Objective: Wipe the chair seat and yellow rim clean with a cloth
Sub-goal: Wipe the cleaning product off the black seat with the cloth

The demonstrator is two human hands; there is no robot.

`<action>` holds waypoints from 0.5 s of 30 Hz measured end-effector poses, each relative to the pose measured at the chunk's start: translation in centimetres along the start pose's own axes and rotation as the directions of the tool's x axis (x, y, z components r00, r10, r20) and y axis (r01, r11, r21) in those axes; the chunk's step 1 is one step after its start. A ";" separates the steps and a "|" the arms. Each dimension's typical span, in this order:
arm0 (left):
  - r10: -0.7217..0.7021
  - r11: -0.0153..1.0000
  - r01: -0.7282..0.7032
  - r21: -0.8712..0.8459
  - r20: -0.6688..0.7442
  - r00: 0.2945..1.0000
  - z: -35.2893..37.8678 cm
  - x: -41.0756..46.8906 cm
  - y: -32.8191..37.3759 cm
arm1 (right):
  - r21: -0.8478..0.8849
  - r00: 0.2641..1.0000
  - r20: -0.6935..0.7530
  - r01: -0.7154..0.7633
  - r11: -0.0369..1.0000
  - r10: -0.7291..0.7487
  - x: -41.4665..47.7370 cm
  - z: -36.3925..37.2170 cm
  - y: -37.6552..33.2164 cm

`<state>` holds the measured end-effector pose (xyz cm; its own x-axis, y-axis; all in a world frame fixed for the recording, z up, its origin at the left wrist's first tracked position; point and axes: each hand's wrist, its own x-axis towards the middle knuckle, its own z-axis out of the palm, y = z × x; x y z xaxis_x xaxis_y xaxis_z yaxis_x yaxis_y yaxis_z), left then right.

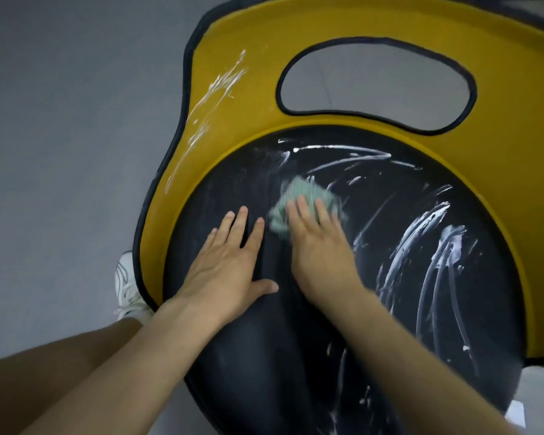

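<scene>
Seat [264, 356] smooth matt black w/ white smears; rim [264, 51] matt yellow; cloth [299, 196] nubby green.

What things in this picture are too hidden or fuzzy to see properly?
All in the head view:
- the cloth: motion-blurred and partly under the right hand, so its pattern is unclear.
- the seat: the patch beneath the left hand and both forearms is hidden.
- the yellow rim: cut off by the right and top edges.
- the shoe: mostly behind the rim.
</scene>
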<state>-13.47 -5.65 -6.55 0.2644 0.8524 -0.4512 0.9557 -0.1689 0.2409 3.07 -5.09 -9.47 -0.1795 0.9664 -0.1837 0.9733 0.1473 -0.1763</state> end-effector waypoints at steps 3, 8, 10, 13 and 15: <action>0.005 1.000 -0.005 -0.010 -0.015 1.000 -0.1 0.1 0.0 | 0.016 1.000 0.003 0.029 0.999 -0.029 -5.6 0.6 -0.3; -0.003 1.000 0.003 0.000 -0.010 1.000 0.2 0.2 0.2 | -0.043 0.999 -0.037 0.016 0.999 -0.018 3.1 -0.6 2.4; -0.008 1.000 0.008 0.005 0.007 1.000 0.2 0.2 0.2 | -0.026 0.999 -0.039 -0.026 0.999 0.025 6.4 -1.1 2.8; -0.013 1.000 0.013 -0.011 0.023 1.000 -0.1 0.4 0.2 | 0.001 0.998 -0.042 -0.039 0.999 0.039 4.2 -0.7 2.4; -0.014 1.000 0.015 -0.024 0.014 1.000 -0.4 0.6 0.4 | -0.007 0.998 -0.067 -0.010 1.000 0.009 -0.6 -0.1 1.8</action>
<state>-13.02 -5.00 -6.43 0.2524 0.8479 -0.4662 0.9561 -0.1442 0.2552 4.97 -5.43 -9.59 -0.1606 0.9796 -0.1204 0.9759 0.1394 -0.1678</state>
